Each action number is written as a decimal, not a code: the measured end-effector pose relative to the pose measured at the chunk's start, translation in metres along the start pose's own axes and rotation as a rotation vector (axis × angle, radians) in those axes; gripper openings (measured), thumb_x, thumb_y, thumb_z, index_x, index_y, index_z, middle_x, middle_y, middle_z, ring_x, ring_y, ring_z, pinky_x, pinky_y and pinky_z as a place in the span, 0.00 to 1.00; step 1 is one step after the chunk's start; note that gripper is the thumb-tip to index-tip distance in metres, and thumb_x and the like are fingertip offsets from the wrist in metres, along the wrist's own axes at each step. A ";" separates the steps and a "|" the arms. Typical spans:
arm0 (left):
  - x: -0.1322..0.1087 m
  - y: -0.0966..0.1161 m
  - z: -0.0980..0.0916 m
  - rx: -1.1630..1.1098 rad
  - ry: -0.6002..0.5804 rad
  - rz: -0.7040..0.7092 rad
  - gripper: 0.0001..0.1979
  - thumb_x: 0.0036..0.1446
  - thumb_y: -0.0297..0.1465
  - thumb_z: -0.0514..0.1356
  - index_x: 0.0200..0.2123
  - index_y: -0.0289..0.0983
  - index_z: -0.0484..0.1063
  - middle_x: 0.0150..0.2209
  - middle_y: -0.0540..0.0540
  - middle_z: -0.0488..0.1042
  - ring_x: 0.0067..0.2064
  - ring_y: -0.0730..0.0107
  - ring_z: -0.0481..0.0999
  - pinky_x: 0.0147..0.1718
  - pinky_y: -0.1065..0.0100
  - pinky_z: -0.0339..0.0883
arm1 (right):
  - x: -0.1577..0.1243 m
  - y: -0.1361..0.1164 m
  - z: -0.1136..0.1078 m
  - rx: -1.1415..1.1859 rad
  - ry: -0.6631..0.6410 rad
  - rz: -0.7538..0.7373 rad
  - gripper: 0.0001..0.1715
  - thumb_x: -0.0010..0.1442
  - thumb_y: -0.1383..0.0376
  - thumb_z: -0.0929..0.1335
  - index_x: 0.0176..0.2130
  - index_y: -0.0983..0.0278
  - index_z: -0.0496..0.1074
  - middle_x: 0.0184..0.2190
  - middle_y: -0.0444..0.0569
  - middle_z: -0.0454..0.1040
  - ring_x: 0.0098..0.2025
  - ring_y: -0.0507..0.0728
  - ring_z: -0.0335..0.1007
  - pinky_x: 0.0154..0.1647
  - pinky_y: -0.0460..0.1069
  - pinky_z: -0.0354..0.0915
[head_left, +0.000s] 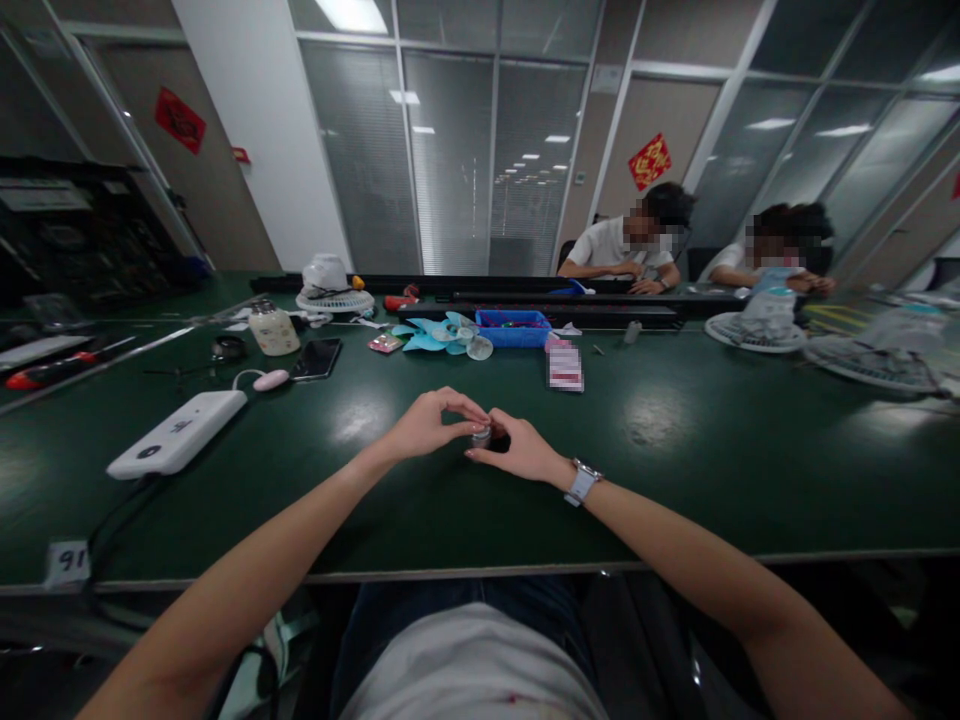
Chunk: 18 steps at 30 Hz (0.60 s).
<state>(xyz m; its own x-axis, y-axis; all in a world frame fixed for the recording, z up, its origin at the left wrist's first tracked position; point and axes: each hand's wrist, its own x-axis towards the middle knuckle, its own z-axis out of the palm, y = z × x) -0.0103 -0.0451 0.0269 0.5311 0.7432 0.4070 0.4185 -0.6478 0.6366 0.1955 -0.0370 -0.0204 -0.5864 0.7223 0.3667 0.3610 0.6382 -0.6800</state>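
Observation:
Over the middle of the green table, my left hand point(431, 424) and my right hand point(525, 452) meet around a small silver cylindrical part point(481, 438). The left thumb and fingertips pinch it near its top. From the other side, the right thumb and curled fingers close on it, and a watch circles that wrist. What kind of part it is, and whether it touches the table, I cannot make out. Beyond the hands lie blue fan blades point(435, 333), a blue basket point(513, 328) of small items and a pink-and-white packet point(564, 365).
At left are a white power strip point(178, 432), a phone point(317, 359), a pale jar point(273, 329) and a red-handled screwdriver point(52, 372). Fan parts point(334, 300) stand at the back left, more fan bases point(756, 330) at right. Two people point(619, 245) sit across the table.

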 end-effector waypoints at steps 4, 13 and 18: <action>-0.002 0.002 0.008 0.131 0.095 0.044 0.03 0.57 0.29 0.64 0.36 0.40 0.77 0.35 0.49 0.81 0.42 0.62 0.74 0.44 0.61 0.66 | 0.000 0.002 0.001 0.010 0.007 -0.003 0.22 0.54 0.52 0.73 0.40 0.62 0.66 0.36 0.47 0.75 0.36 0.57 0.73 0.36 0.50 0.68; -0.004 0.000 0.019 0.218 0.201 0.039 0.05 0.56 0.25 0.63 0.32 0.39 0.69 0.33 0.48 0.75 0.42 0.61 0.69 0.42 0.61 0.65 | 0.000 0.003 0.002 0.008 0.003 0.000 0.21 0.54 0.52 0.73 0.38 0.62 0.66 0.35 0.45 0.75 0.35 0.56 0.74 0.36 0.49 0.68; -0.005 -0.003 0.024 0.253 0.254 0.055 0.07 0.56 0.24 0.63 0.33 0.39 0.67 0.35 0.48 0.74 0.42 0.61 0.69 0.41 0.62 0.65 | 0.000 0.005 0.003 0.009 0.013 -0.005 0.21 0.54 0.52 0.73 0.38 0.61 0.65 0.35 0.45 0.75 0.36 0.56 0.74 0.37 0.49 0.68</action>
<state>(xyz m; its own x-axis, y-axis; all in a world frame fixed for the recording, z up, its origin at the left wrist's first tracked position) 0.0033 -0.0511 0.0068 0.3708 0.7037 0.6061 0.5805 -0.6850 0.4402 0.1948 -0.0343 -0.0257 -0.5785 0.7224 0.3788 0.3513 0.6398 -0.6836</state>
